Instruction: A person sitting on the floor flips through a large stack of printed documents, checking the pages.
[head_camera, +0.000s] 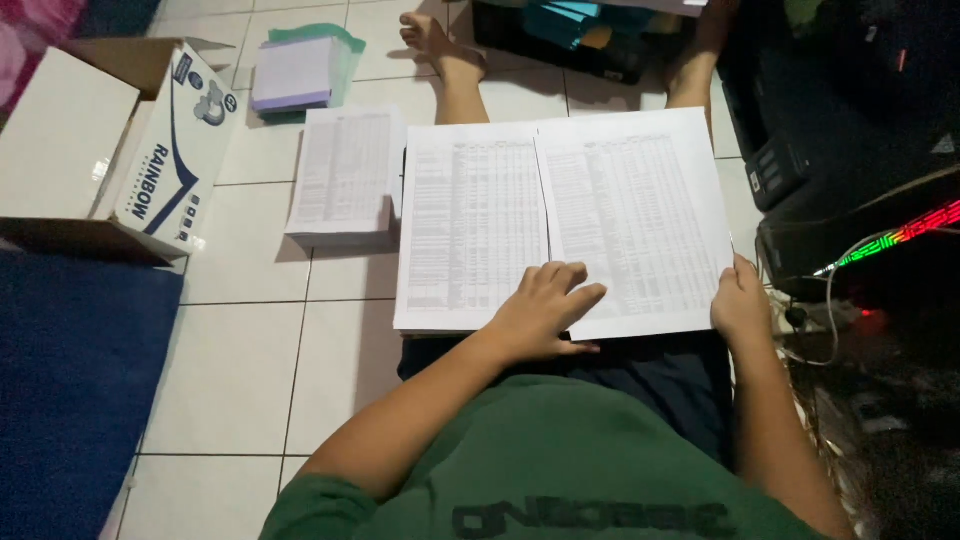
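The person sits on a tiled floor with legs stretched out, two printed sheets of dense tables lying side by side across the lap; the left hand rests flat on the papers, fingers spread and loose, pressing where the left sheet meets the right sheet near their near edge; it grips nothing; the right hand pinches the right edge of the right sheet, thumb on top, fingers curled under the paper. The right sheet overlaps the left one slightly along the middle. Just left of the lap, on the floor, lies a stack of printed pages; beyond it, farther away, a pack of pale purple paper sits in a greenish wrapper; at far left stands an open cardboard box, white and blue. A blue mat covers the near left floor. To the right sits a dark printer, with cables and a strip of coloured lights near it.
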